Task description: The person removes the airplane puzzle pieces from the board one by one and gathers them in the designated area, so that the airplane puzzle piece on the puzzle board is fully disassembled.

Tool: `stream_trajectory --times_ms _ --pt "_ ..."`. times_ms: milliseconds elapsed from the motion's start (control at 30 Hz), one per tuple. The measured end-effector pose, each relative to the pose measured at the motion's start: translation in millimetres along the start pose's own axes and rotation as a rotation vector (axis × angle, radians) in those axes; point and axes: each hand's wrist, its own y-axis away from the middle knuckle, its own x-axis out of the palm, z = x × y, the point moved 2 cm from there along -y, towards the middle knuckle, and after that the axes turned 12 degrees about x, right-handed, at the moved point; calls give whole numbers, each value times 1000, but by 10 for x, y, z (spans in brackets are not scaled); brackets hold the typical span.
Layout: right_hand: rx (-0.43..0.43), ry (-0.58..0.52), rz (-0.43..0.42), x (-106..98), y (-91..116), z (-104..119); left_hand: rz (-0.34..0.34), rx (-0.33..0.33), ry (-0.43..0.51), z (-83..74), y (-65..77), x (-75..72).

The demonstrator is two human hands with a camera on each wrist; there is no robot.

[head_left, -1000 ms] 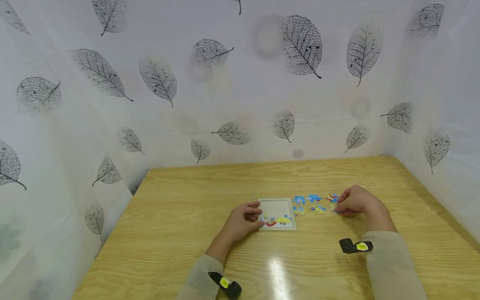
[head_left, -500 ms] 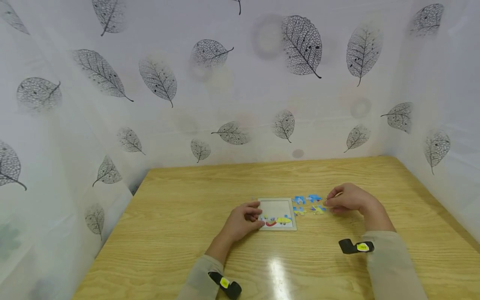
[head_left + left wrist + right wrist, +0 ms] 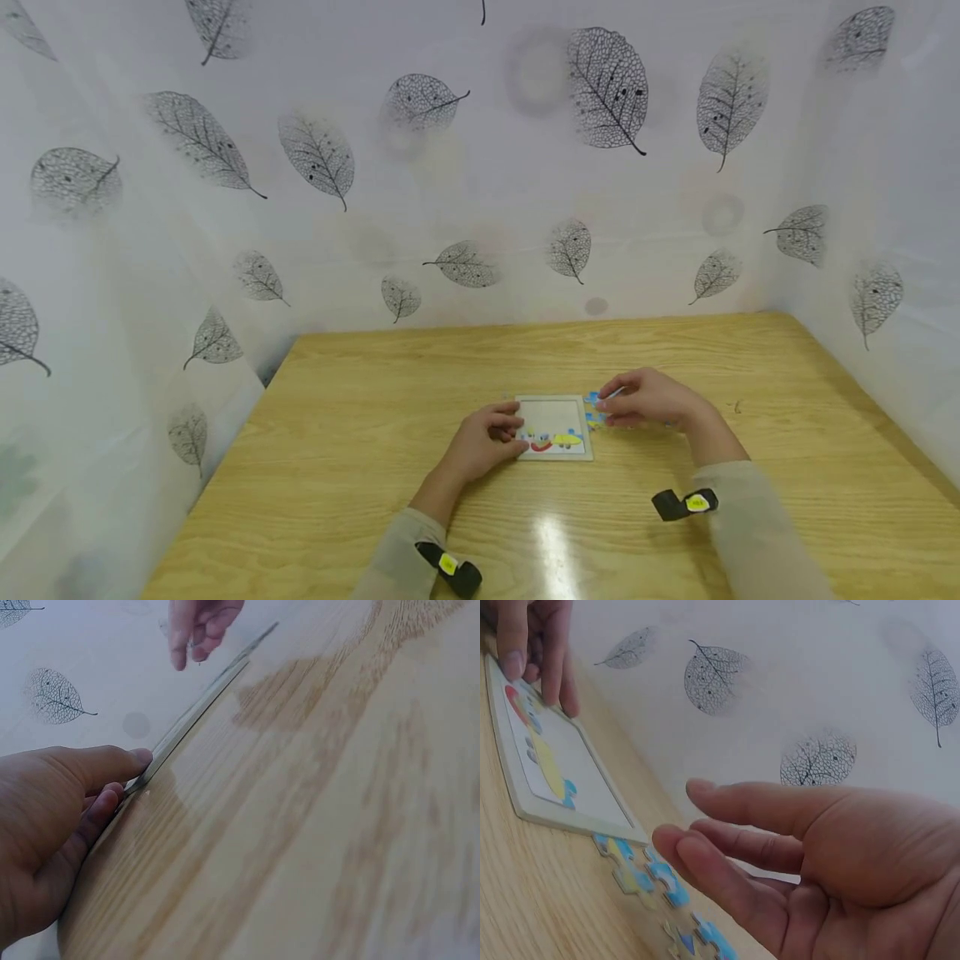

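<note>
We see left hand (image 3: 487, 437) pinching pale square puzzle frame (image 3: 588, 443); right hand (image 3: 648, 398), fingertips apart, near blue-yellow jigsaw pieces (image 3: 628, 871) beside frame. Risk: low sweep scatters pieces; left-hand tug skews frame.

The desk (image 3: 360, 392) shows wood grain beneath a smooth, glossy finish, which throws a bright glare at the near side. At the far side, the thin, lightly creased sheet (image 3: 480, 183) could be cloth or plastic. The puzzle frame (image 3: 581, 819) looks like smooth, matt board; the puzzle pieces (image 3: 634, 877) to its right resemble printed card. The right sleeve (image 3: 757, 533) and left sleeve (image 3: 397, 554) are soft, matt cloth.
</note>
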Motion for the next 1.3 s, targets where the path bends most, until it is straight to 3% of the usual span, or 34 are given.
stream_trajectory --times_ms 233,567,967,1300 --pt "-45 -39 107 230 -94 106 7 2 -6 11 -2 6" --pt "-125 39 150 579 -232 158 8 9 -1 -1 -6 -7" --pt "-205 216 139 791 -258 241 11 11 -1 -9 3 -37" --pt "-196 323 33 901 -249 289 18 35 7 -18 -24 -10"
